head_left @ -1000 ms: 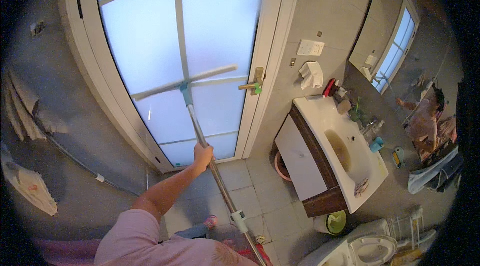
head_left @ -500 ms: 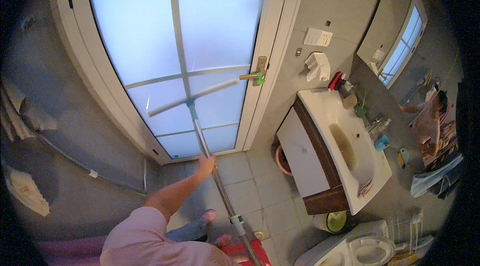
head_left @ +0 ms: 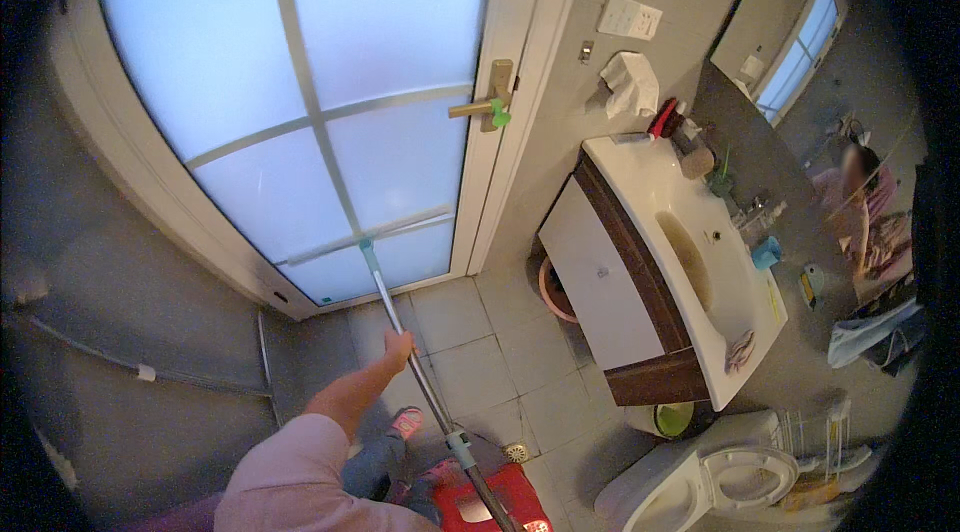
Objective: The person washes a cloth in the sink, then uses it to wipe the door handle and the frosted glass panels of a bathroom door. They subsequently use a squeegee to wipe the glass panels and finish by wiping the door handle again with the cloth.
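Note:
My left hand [head_left: 398,347] is closed around the metal pole [head_left: 432,394] of a long-handled squeegee. Its wide, thin head [head_left: 366,241] spans the lower panes of a frosted glass door [head_left: 390,22], lying slightly aslant along the lower crossbar. A light blue-green joint ties head to pole, and a similar collar [head_left: 459,444] sits farther down. The pole's near end runs out at the bottom edge, where my right hand is out of sight.
A brass door handle [head_left: 470,110] with a green piece juts from the door's right side. To the right stand a washbasin cabinet [head_left: 610,282], a toilet [head_left: 745,477] and a green-lined bin [head_left: 675,419]. Below the pole is a red box-like object [head_left: 515,492] on the tiled floor [head_left: 455,312].
The squeegee head has slid down the glass, from about handle height to the lower crossbar. My left hand has come down with the pole, and the view has shifted.

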Tool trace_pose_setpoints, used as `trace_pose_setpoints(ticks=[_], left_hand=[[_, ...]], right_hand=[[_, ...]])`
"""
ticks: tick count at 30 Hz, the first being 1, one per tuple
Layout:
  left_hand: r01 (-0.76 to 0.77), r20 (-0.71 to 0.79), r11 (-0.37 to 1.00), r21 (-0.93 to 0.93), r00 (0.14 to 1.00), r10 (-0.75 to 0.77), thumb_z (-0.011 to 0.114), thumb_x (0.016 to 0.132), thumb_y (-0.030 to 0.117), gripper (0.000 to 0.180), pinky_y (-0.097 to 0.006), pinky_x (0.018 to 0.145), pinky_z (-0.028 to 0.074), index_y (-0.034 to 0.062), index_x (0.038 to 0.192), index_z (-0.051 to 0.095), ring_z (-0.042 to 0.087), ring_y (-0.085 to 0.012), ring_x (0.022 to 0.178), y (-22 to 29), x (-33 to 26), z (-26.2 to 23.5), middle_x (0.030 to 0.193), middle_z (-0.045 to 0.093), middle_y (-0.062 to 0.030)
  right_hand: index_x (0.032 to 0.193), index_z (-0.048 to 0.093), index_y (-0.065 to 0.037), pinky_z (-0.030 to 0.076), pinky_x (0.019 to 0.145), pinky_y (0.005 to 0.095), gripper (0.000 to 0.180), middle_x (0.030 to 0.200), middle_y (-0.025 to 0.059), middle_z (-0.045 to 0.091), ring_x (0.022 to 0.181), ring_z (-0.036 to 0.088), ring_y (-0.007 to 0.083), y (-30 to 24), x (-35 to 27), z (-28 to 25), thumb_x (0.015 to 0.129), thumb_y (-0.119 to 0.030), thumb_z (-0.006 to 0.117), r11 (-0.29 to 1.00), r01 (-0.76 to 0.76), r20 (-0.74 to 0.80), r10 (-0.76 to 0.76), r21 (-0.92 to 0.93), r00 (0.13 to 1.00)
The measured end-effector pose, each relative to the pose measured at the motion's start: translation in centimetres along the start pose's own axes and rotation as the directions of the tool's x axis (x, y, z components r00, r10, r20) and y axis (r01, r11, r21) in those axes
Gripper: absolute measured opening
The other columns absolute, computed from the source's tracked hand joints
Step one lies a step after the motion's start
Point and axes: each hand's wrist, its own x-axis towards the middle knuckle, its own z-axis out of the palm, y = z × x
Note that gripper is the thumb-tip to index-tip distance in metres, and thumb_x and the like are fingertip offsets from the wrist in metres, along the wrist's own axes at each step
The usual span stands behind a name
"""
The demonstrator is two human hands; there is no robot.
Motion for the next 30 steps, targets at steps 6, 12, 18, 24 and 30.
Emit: trace_pose_setpoints(ticks=[6,12,18,24,30], left_hand=[[0.007,0.134,0.997,-0.07,0.991,0.003,0.051,0.075,0.004,0.016,-0.032,0.04,0.043,0.0013,0.084,0.039,0.047,-0.0166,0.05,-2.4,1.4,-1.5,0.064,0.045,-0.0071],[0.012,0.123,1.0,0.019,0.992,-0.014,0.052,0.075,0.006,0.017,-0.031,0.043,0.046,0.0025,0.083,0.038,0.046,-0.0148,0.046,4.3,-8.6,-1.8,0.063,0.044,-0.0064],[-0.048,0.168,0.987,-0.155,0.983,0.074,0.046,0.08,0.009,0.014,-0.032,0.043,0.048,0.0062,0.086,0.035,0.045,-0.015,0.043,6.4,-11.0,-2.5,0.062,0.041,-0.0058],[-0.076,0.005,0.997,0.03,0.997,0.076,0.043,0.084,0.012,0.014,-0.031,0.036,0.044,0.0063,0.089,0.032,0.043,-0.0144,0.04,-1.6,-3.8,-1.4,0.062,0.041,-0.0058],[-0.015,-0.03,1.0,0.006,0.999,0.015,0.043,0.084,0.012,0.015,-0.03,0.035,0.043,0.0057,0.089,0.031,0.044,-0.0156,0.039,-11.9,5.4,-0.8,0.06,0.042,-0.007]], right_hand=[[0.122,0.039,-0.01,0.04,0.045,0.0451,0.042,0.065,0.0238,0.054,0.054,0.053,0.0383,2.5,-0.4,3.4,0.086,-0.033,0.042,0.982,0.15,-0.029,-0.154,-0.113,0.988],[0.126,0.035,-0.015,0.041,0.046,0.0419,0.047,0.074,0.0195,0.058,0.054,0.055,0.0335,2.1,-7.9,4.3,0.084,-0.03,0.049,0.931,0.167,-0.262,-0.258,-0.324,0.93],[0.125,0.036,-0.01,0.037,0.041,0.0387,0.045,0.067,0.0189,0.056,0.046,0.051,0.0282,1.0,-5.9,2.8,0.086,-0.029,0.046,0.984,0.159,-0.07,-0.165,-0.085,0.984],[0.122,0.041,-0.012,0.037,0.041,0.0397,0.041,0.065,0.0195,0.055,0.045,0.05,0.0306,-2.6,-1.3,2.0,0.086,-0.029,0.045,0.989,0.146,-0.069,-0.147,-0.019,0.987],[0.125,0.036,-0.016,0.041,0.048,0.0435,0.046,0.065,0.0232,0.055,0.056,0.054,0.0381,8.3,7.9,8.0,0.085,-0.039,0.041,0.996,0.061,-0.106,-0.067,-0.061,0.992]])
